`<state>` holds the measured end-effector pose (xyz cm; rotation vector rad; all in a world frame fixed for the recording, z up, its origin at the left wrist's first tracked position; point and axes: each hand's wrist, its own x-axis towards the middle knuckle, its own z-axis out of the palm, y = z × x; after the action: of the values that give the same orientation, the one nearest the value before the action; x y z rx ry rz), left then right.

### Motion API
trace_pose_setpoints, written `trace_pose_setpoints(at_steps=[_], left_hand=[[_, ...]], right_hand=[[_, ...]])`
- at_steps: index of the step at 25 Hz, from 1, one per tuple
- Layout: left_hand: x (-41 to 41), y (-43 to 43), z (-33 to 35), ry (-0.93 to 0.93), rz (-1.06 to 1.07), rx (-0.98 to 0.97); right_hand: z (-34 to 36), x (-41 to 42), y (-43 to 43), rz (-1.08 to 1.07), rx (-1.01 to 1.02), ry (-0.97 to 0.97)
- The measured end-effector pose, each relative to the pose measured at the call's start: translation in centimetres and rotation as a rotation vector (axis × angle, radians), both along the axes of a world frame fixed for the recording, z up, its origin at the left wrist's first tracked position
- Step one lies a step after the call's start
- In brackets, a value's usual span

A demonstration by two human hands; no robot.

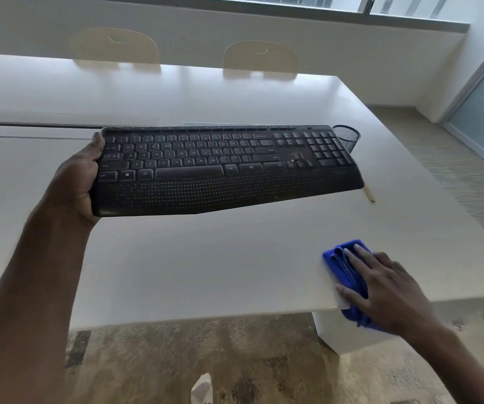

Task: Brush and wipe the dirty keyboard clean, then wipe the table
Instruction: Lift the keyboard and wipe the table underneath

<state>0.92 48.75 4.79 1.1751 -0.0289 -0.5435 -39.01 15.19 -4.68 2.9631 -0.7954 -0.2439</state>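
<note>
Head view: at the far left, a bare forearm is seen reaching forward to the left hand (pixel 79 182), by which the left end of the keyboard (pixel 223 170) is gripped. The thumb is laid over the top left corner, the palm is pressed against the end, and the fingers are hidden underneath. The black keyboard is held keys up and about level, and it appears to be raised clear of the white bench (pixel 205 258), over its middle. Beyond the bench's far edge, two pale chairs (pixel 115 46) are set against the wall.

Behind the keyboard's right end, a black mesh cup (pixel 348 137) is stood upright on the bench, partly covered by the keyboard. Just below that end, a thin pale stick (pixel 369 195) is laid on the bench, its upper part hidden by the keyboard; what it belongs to cannot be told.

Farther right, at the near edge of the bench, a folded blue cloth (pixel 344 263) is pressed down by the right hand (pixel 389 290). The fingers are kept straight and spread flat on top. Part of the cloth is hung over the edge under the wrist.

Below, on the mottled floor (pixel 264 360), a small white scrap (pixel 203 389) is seen.
</note>
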Motion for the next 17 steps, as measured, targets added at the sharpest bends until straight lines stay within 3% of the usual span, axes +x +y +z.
trace_pose_setpoints(at_steps=[3,5,11,17], left_hand=[[1.3,0.0,0.0,0.013,-0.015,0.012],[2.6,0.3,-0.1,0.013,-0.018,-0.001],[5.2,0.6,0.1,0.019,-0.021,0.015],[7.0,0.7,0.1,0.022,-0.018,0.021]], right_hand=[[-2.2,1.1,-1.8,0.042,0.143,-0.005],[-2.9,4.0,-2.6,-0.063,0.236,-0.068],[-4.0,18.3,-0.3,-0.35,0.197,-0.251],[-3.8,32.3,12.5,-0.072,0.236,-0.249]])
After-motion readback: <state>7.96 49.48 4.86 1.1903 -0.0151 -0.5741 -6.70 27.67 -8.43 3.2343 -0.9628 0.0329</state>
